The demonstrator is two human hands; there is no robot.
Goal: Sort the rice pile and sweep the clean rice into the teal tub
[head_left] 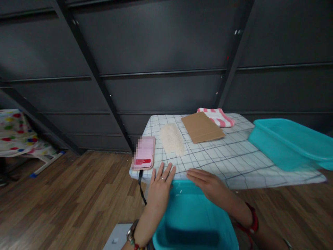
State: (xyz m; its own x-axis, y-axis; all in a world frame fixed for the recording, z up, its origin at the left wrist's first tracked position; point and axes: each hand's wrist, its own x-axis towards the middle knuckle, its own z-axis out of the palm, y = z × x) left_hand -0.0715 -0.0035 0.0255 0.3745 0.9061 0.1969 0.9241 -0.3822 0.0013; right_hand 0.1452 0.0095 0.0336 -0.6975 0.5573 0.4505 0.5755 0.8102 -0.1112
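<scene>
My left hand (160, 189) lies palm down with its fingers spread, at the front edge of the table, holding nothing. My right hand (205, 182) is also empty, its fingers stretched out and held close together, pointing left over the table edge. Below and between both hands is a teal plastic tub (194, 215), its far rim against the table's front edge. Ahead of my left hand, a flat patch of whitish grains, which look like rice (172, 139), is spread on the checked tablecloth (208, 163).
A pink phone (144, 151) with a black strap lies at the table's left edge. Behind the grains are a cardboard sheet (202, 127) and a pink-striped cloth (217, 117). A second teal tub (275, 149) stands at the right. A dark panelled wall (166, 93) rises behind.
</scene>
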